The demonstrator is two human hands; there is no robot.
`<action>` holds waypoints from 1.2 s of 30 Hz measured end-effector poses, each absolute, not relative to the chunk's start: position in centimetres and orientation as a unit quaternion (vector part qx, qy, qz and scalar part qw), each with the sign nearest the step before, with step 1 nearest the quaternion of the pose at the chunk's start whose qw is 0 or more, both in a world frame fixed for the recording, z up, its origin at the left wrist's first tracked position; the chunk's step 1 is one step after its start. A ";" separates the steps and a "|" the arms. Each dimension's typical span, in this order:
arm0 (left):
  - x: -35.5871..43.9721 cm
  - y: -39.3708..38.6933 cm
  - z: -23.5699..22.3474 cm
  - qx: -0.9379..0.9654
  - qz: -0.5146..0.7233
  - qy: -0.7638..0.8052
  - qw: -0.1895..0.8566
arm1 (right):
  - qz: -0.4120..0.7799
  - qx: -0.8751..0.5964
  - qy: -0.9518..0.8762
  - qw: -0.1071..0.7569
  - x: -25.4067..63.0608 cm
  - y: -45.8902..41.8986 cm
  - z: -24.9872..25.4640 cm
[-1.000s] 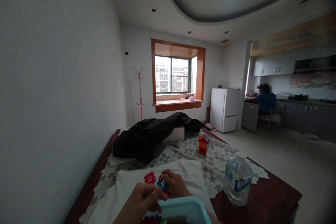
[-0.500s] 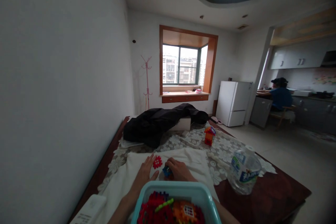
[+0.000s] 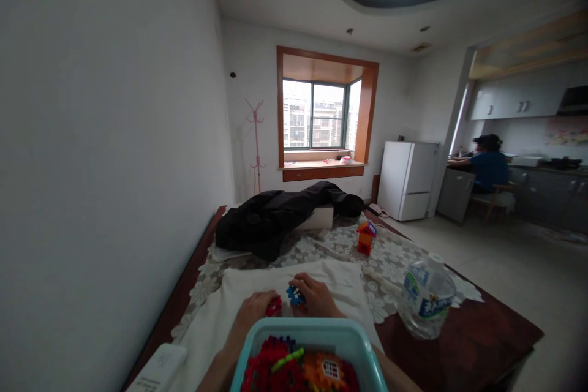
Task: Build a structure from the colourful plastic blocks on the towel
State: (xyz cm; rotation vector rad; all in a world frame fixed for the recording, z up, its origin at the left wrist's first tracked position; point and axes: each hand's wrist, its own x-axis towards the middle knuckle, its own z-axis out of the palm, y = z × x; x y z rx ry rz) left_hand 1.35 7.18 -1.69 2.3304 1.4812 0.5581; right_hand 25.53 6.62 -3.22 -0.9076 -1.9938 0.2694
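Note:
My left hand (image 3: 253,311) is closed on a red toothed plastic building block (image 3: 274,306), just above the white cloth (image 3: 239,282). Close to its right, my right hand (image 3: 318,296) grips a blue building block (image 3: 294,295) of the same interlocking kind; a bit of orange shows under it. The two blocks are apart with a small gap between them. Nearer to me stands a light-blue plastic tub (image 3: 316,323) holding several red, orange, purple and green blocks. My forearms pass on either side of this tub.
A small house of orange and purple blocks (image 3: 365,239) stands on the lace tablecloth (image 3: 390,251). To the right is a large clear bottle (image 3: 427,300). Black fabric (image 3: 275,214) lies at the back, a white box-like device (image 3: 158,367) at front left. A person (image 3: 489,165) sits in the kitchen.
My left hand, which was open beside the red block, has closed on it and drawn it nearer to me. My right hand has lifted and tilted the blue block slightly.

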 end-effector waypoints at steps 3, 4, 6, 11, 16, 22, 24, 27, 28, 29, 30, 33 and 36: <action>1.3 7.1 -1.7 0.799 0.220 0.531 0.176 | 0.077 -0.355 -0.810 0.461 25.8 6.8 -3.2; 1.3 7.0 -1.5 0.794 0.223 0.534 0.183 | 0.070 -0.356 -0.809 0.463 25.9 6.8 -3.2; 1.3 6.8 -1.1 0.795 0.216 0.531 0.199 | 0.060 -0.357 -0.804 0.472 26.0 6.9 -3.3; 1.4 6.5 -0.1 0.818 0.192 0.490 0.233 | 0.052 -0.350 -0.795 0.494 26.2 7.5 -3.8; 1.6 6.5 -0.7 0.776 0.272 0.495 0.283 | 0.053 -0.341 -0.780 0.522 26.2 7.8 -4.2; 0.9 6.9 -0.7 0.473 0.505 0.447 0.568 | 0.100 -0.343 -0.715 0.601 26.5 8.2 -3.8; 0.0 6.7 -0.3 0.345 0.550 0.386 0.655 | 0.127 -0.360 -0.679 0.627 26.7 8.5 -3.7; -1.2 5.8 0.4 0.296 0.524 0.265 0.754 | 0.167 -0.388 -0.629 0.653 27.0 9.0 -3.8; -1.3 5.3 0.7 0.317 0.498 0.225 0.775 | 0.179 -0.395 -0.619 0.655 27.1 9.1 -3.9; -1.2 4.9 1.1 0.354 0.469 0.189 0.787 | 0.190 -0.400 -0.614 0.654 27.1 9.2 -4.0; -1.0 4.4 1.6 0.400 0.447 0.167 0.783 | 0.199 -0.401 -0.612 0.651 27.1 9.3 -4.1; -0.1 3.3 3.0 0.510 0.342 0.141 0.776 | 0.207 -0.394 -0.624 0.643 27.0 9.3 -4.3; 0.3 2.6 4.2 0.564 0.296 0.139 0.758 | 0.187 -0.387 -0.648 0.629 26.9 9.1 -4.1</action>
